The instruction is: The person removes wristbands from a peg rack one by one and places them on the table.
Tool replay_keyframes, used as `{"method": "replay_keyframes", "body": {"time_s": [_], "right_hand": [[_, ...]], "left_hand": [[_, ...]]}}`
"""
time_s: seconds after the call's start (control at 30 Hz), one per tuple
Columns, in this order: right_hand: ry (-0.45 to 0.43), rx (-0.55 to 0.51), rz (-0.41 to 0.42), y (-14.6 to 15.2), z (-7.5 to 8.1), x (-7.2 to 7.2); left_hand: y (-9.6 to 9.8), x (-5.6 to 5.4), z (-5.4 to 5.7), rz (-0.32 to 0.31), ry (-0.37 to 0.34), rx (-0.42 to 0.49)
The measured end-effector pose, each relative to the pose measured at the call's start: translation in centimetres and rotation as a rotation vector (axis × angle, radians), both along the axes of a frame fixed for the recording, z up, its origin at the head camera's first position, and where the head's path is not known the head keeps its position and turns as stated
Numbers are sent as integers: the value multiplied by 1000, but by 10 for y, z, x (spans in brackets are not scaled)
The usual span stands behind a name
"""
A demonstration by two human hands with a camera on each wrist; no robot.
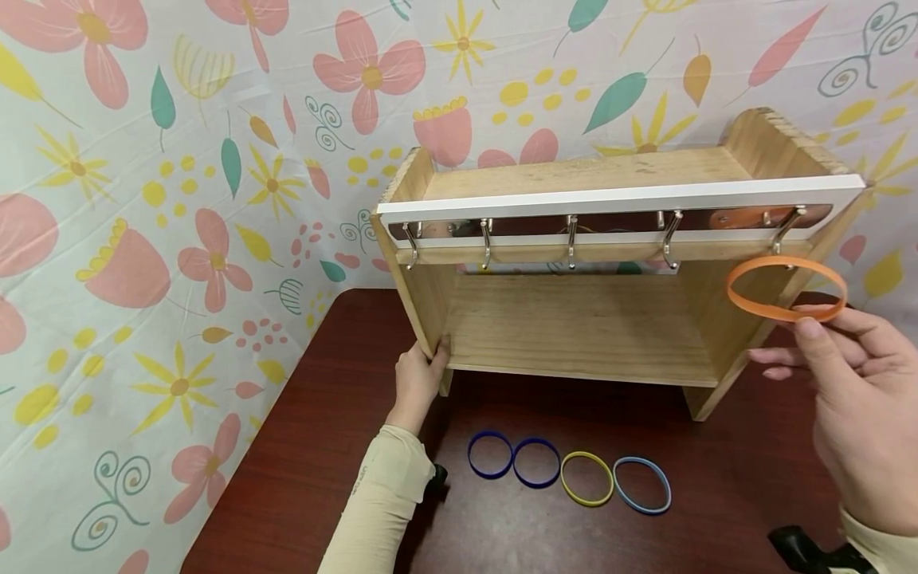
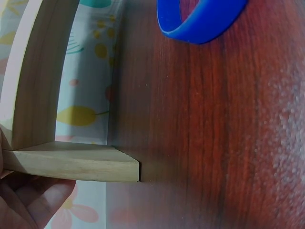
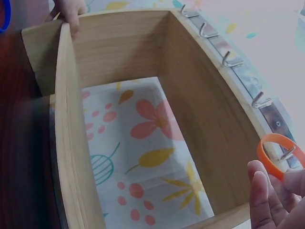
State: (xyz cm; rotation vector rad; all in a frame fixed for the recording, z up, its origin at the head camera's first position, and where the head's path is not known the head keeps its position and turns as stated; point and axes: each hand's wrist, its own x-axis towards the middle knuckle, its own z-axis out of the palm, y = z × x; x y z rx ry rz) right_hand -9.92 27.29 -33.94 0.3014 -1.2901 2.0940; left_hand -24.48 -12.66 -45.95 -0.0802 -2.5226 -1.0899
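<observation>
An orange silicone wristband is pinched between the thumb and fingers of my right hand, close in front of the rightmost hook. In the right wrist view the orange band overlaps that end hook. My left hand grips the lower left side panel of a wooden shelf, thumb on the inner face. From the left wrist the fingers show behind the shelf's wooden leg. Several double metal hooks line a white rail along the shelf's upper front.
On the dark red table before the shelf lie two dark blue bands, a yellow band and a light blue band in a row. A flower-print cloth hangs behind and to the left.
</observation>
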Motion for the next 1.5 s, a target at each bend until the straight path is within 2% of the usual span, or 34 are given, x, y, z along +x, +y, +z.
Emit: {"method": "replay_keyframes", "body": {"time_s": [0.17,0.3,0.47,0.6,0.83,1.3,1.5], "right_hand": [[6,14,-12,1,0,1],[-25,39,-53,1,0,4],[-38,44,-62,-3,3,7],[-23,32,-46,-4,1,10],[114,-69,98,-2,-10,10],[76,-56,77,-2,-17,18],[89,-77,111,-1,-21,21]], "left_hand": [[0,1,0,-4,-1,0],[0,1,1,-8,-1,1],[0,2,3,-10,-11,2],[0,2,3,-10,-13,1],[0,2,4,-11,-10,6],[1,2,4,-10,-14,7],[1,2,3,-14,-2,8]]}}
